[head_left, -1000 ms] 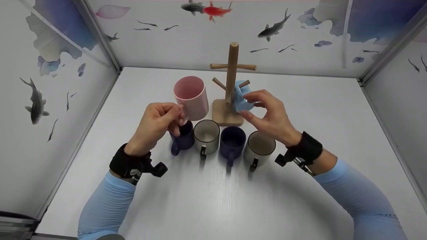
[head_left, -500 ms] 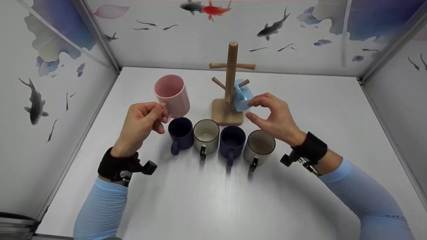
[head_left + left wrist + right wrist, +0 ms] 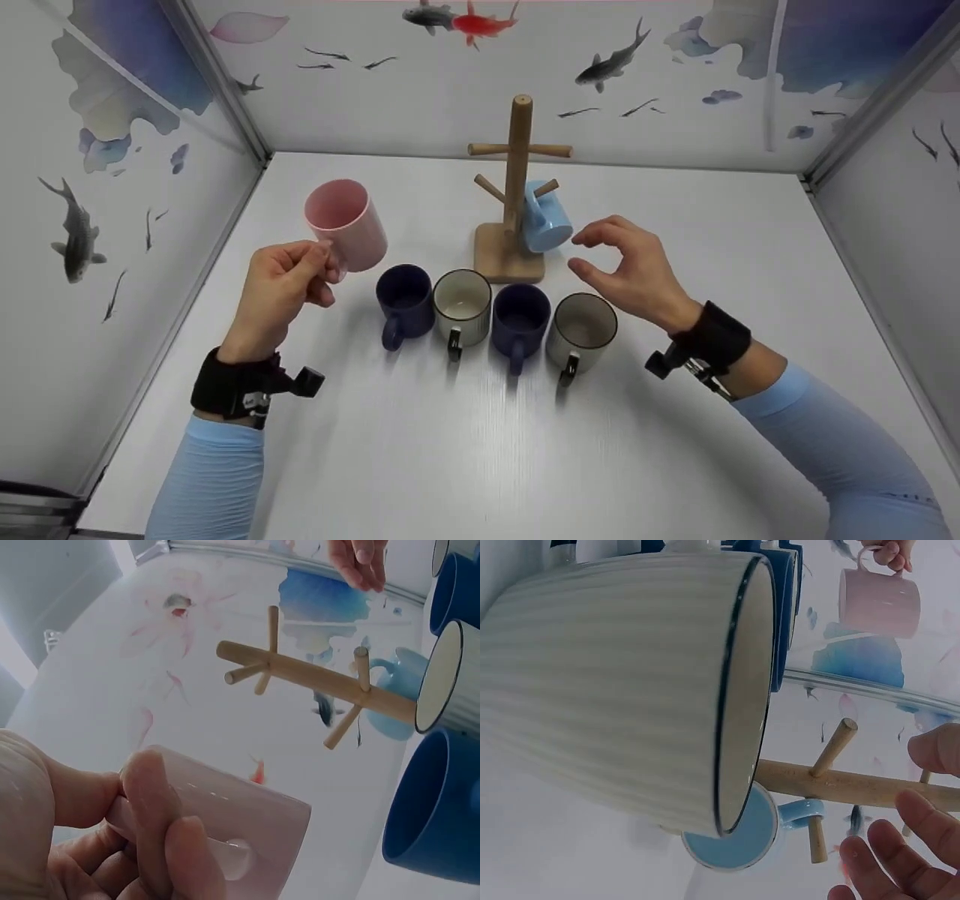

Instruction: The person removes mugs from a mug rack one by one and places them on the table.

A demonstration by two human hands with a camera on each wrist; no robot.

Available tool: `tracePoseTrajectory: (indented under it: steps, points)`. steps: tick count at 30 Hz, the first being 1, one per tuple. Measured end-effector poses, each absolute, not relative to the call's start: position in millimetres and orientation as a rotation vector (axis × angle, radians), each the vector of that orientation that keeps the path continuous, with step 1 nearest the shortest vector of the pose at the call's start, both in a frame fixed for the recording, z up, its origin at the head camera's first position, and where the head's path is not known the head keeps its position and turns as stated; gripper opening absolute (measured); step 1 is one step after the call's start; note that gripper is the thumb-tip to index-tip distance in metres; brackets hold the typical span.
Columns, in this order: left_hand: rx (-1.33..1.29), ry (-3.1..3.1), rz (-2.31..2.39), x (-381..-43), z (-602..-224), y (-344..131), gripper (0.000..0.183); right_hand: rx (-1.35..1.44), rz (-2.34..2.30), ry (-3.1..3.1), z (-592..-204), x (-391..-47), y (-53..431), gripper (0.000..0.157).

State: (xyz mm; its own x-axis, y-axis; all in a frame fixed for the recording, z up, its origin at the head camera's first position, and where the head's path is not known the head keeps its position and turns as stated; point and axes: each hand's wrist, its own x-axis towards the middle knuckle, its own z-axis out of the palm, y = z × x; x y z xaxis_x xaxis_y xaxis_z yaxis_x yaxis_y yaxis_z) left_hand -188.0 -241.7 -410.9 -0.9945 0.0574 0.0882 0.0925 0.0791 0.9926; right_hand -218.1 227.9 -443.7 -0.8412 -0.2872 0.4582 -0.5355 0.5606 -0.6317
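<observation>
My left hand (image 3: pixel 289 289) pinches the handle of a pink mug (image 3: pixel 360 236), holding it in the air left of the rack; the left wrist view shows fingers curled through the handle (image 3: pixel 234 859). A light blue mug (image 3: pixel 549 225) hangs tilted by its handle from a lower right peg of the wooden mug rack (image 3: pixel 517 165). Just right of it, my right hand (image 3: pixel 637 270) is apart from the mug, thumb and fingers spread with nothing between them.
In front of the rack stands a row of mugs: a dark blue mug (image 3: pixel 405 300), a cream mug (image 3: pixel 463 307), a second dark blue mug (image 3: pixel 520 322) and a second cream mug (image 3: pixel 581 334). Their handles face me. Printed walls (image 3: pixel 360 97) enclose the white table (image 3: pixel 450 450).
The pink mug has moved left with my left hand, away from the rack. My right hand has drawn back to the right from the light blue mug, which stays on its peg.
</observation>
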Motion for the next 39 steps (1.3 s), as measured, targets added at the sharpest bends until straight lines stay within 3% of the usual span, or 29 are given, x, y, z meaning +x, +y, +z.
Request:
tracePoseTrajectory:
  steps: [25, 39]
  points:
    - [0.018, -2.495, -2.098, -184, -461, -286, 0.029, 0.598, 1.096, -2.563, -453, -214, 242, 0.029]
    - [0.099, -2.485, -2.189, -176, -485, -282, 0.029, 0.595, 1.076, -2.610, -455, -215, 240, 0.034]
